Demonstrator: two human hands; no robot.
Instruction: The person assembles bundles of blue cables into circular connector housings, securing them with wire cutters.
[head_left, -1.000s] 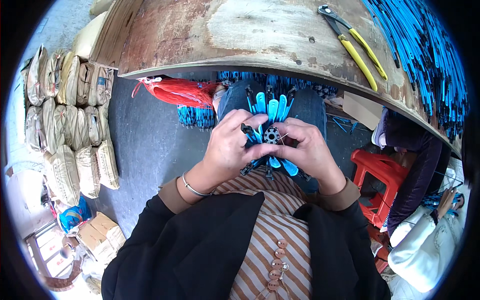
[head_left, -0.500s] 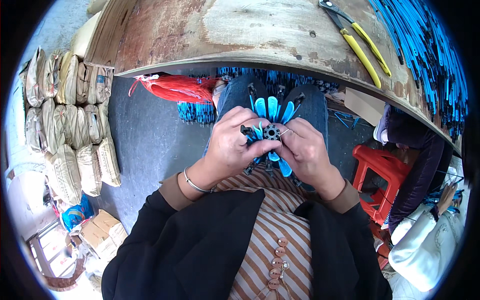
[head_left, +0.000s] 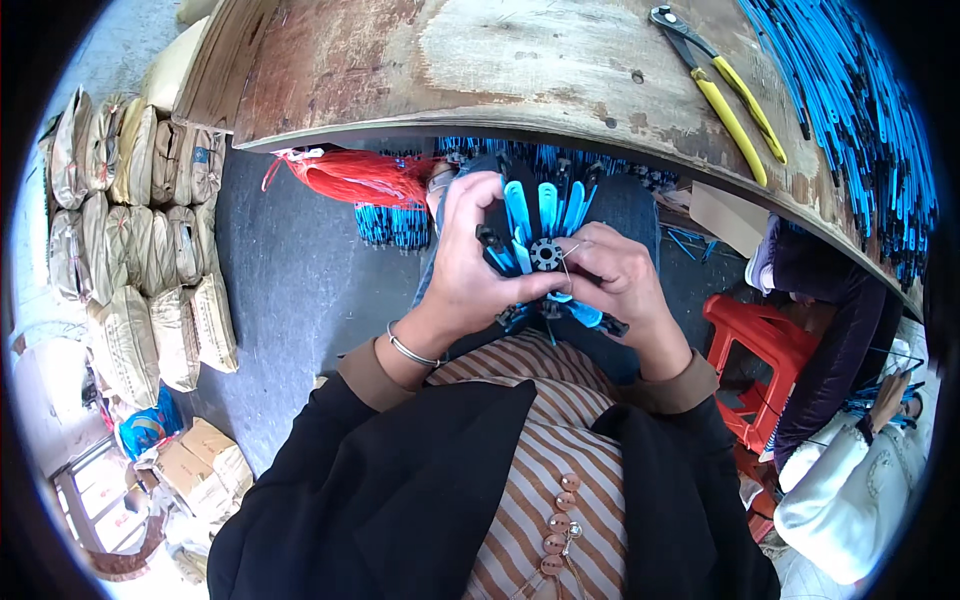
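Over my lap I hold what looks like an umbrella frame, with blue ribs and black joints fanning out around a notched black hub [head_left: 546, 255]. My left hand [head_left: 465, 250] is closed round its left side, the thumb pressed below the hub and the fingers curled behind the ribs [head_left: 517, 212]. On the other side, my right hand [head_left: 612, 270] pinches a thin wire [head_left: 567, 262] close beside the hub, thumb and forefinger together. The wire's far end is too fine to follow. Several ribs also stick out below the hub, partly hidden by my hands.
Yellow-handled pliers [head_left: 735, 110] lie on the worn wooden table [head_left: 540, 60], beside a heap of blue ribs [head_left: 850, 110]. Under its edge is a red strand bundle [head_left: 350, 178]. A red stool [head_left: 760, 350] and a co-worker's arm [head_left: 835, 480] are right; stacked sacks [head_left: 130, 240] stand left.
My left hand has opened out a little, its fingers rising along the ribs. My right hand has shifted slightly, with the wire now bent beside the hub. The frame has tilted slightly.
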